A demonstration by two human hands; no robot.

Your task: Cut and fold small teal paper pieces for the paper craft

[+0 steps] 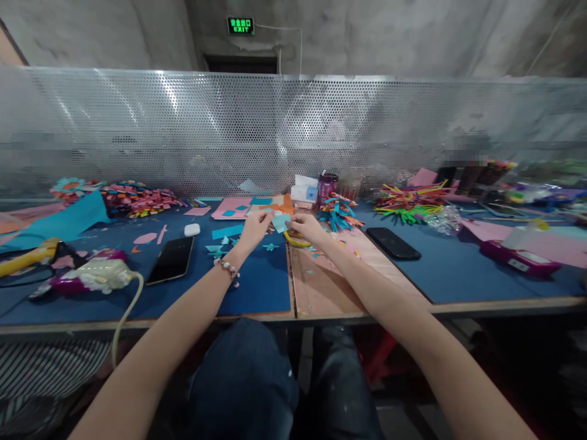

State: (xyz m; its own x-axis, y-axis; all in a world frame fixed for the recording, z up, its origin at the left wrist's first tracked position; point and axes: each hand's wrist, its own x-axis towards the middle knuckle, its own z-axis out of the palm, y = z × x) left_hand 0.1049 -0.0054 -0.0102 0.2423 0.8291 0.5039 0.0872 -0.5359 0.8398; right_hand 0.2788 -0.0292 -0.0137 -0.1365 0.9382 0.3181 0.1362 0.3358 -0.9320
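Note:
Between my two hands, above the table, is a small piece of light blue paper (281, 222). My left hand (255, 228) pinches its left side, and my right hand (308, 226) holds its right edge. Below my right hand lies a yellow ring-shaped thing (297, 239), partly hidden, perhaps scissor handles or a tape roll. Blue paper cut-outs lie by my left hand, among them a star shape (270, 247) and a strip (227, 231). Just beyond my hands are pink paper sheets (230, 208) and an orange sheet (285, 201).
A phone (170, 260) and a white earbud case (192, 230) lie to the left, near a glue gun (94, 275) with its cord. Another phone (392, 242) is to the right. A purple cup (327, 188) and a tissue pack (305, 192) stand behind, before a perforated metal screen (220, 128).

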